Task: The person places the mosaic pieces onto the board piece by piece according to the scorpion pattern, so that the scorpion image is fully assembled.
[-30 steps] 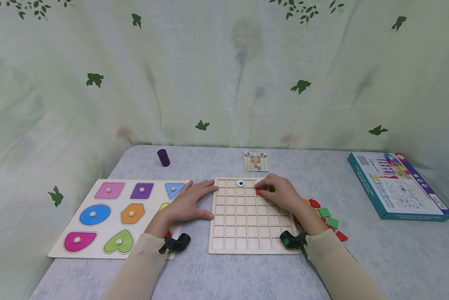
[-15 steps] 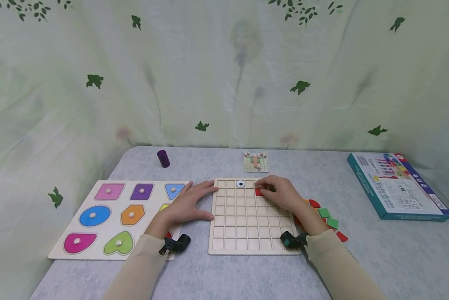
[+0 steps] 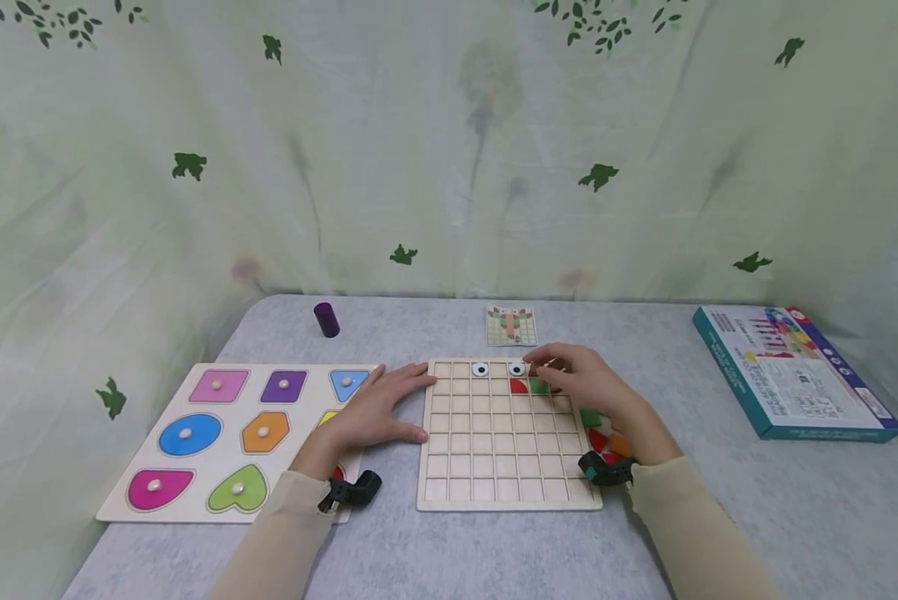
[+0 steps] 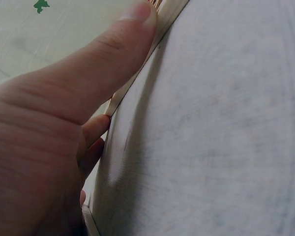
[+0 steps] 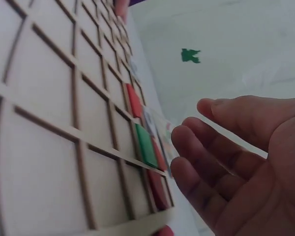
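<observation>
My left hand [image 3: 377, 408] is spread along the left side of a wooden grid board [image 3: 482, 442]. In the left wrist view its thumb [image 4: 113, 46] and fingers meet the board's edge. My right hand [image 3: 587, 381] hovers at the board's far right corner, and the right wrist view shows nothing between its bent fingers [image 5: 187, 172]. Two eye tiles, a left one [image 3: 480, 369] and a right one [image 3: 516, 368], lie in the far row. Below the right eye are a red-and-white tile [image 3: 519, 386] and a green tile [image 3: 539, 386]. A dark red piece [image 5: 158, 189] sits beside the green one.
Loose coloured pieces [image 3: 599, 442] lie right of the board, partly hidden by my right forearm. A knobbed shape puzzle [image 3: 194, 383] lies to the left. Behind are a pattern card [image 3: 511, 327] and a purple cylinder [image 3: 326, 320]. A teal-edged box [image 3: 801, 375] lies far right.
My right hand has shifted right, uncovering the right eye tile and the green tile. Different loose pieces now show beside the forearm. The left hand has stayed at the board's edge.
</observation>
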Motion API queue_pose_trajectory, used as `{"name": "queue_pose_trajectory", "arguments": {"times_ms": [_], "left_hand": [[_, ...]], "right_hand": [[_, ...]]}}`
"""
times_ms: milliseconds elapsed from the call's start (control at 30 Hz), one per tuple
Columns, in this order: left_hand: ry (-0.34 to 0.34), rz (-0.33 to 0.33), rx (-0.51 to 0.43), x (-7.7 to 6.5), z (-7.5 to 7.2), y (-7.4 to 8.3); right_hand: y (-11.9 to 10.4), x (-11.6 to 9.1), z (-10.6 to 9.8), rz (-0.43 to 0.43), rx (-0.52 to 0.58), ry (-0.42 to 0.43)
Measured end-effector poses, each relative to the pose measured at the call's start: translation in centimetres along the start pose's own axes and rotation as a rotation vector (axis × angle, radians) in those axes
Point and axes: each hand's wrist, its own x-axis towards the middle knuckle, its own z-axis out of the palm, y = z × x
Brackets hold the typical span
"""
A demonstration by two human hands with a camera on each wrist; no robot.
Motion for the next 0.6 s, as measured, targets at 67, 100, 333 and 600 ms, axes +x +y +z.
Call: {"name": "queue_pose_trajectory", "arguments": {"times_ms": [67,100,333,600], "left_hand": [[0.001,-0.001,0.001,-0.1,0.0,0.0],[0.001,-0.002,0.001,-0.1,-0.1,0.0],[-0.007,-0.016,0.005,-0.1,-0.1,0.1],[-0.001,-0.002,0.005,0.0,0.0,0.1]], "right_hand": [[0.0,-0.2,-0.6,0.007,0.008,0.004],[0.0,-0.2,-0.9,0.009,0.003,0.007],[0.7,-1.1,-2.9,0.088,-0.136,0.027],[2.0,-2.7,-5.0,0.127,-0.219,0.003]]}}
